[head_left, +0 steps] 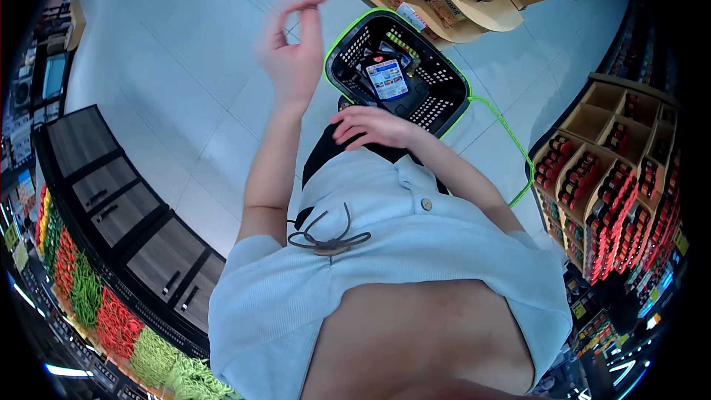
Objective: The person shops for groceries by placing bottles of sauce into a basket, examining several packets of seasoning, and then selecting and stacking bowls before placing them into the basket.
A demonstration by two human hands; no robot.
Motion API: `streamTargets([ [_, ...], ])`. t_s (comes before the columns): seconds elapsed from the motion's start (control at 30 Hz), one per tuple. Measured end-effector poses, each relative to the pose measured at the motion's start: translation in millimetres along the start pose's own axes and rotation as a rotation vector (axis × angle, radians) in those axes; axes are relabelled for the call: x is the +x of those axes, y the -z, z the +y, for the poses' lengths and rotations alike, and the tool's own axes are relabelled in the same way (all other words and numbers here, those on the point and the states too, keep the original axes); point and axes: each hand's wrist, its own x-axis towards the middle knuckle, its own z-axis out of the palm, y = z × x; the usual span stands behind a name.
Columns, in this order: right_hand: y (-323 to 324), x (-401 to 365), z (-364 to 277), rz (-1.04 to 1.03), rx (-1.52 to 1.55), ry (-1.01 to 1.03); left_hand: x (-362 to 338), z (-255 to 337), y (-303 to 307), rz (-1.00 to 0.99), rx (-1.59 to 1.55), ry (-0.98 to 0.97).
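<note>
My left hand [292, 67] is raised over the floor, left of a black shopping basket with a green rim [354, 28]. Its thumb and fingers curl together into a loop, slightly blurred, and floor shows through the gap. Lower down, my right hand [374, 127] hangs in front of my waist, near the basket's closest edge. Its fingers are loosely spread and hold nothing. Inside the basket lies a dark package with a white and blue label [388, 80], among other dark packets. A long green handle [511, 130] extends from the basket's right side.
Wooden shelves with packaged goods [444, 7] stand just beyond the basket. To the right is a wooden rack of red and dark packages [615, 185]. Along the left runs a dark cabinet counter [159, 252], topped with colourful heaped goods [118, 322]. Pale floor tiles [200, 52] lie between.
</note>
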Motion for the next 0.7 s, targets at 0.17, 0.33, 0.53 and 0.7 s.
streamTargets([
  [0.17,-86,38,-18,-0.256,0.218,-0.198,80,121,61,0.55,-0.192,-0.772],
  [0.33,-118,52,-35,-0.519,0.325,-0.137,104,167,112,0.813,-0.37,-1.037],
  [0.53,-118,72,-28,-0.523,0.208,-0.13,111,162,130,1.131,-0.718,-1.112],
  [0.7,-96,77,-36,-0.708,0.025,-0.096,117,157,136,1.094,-0.86,-0.94],
])
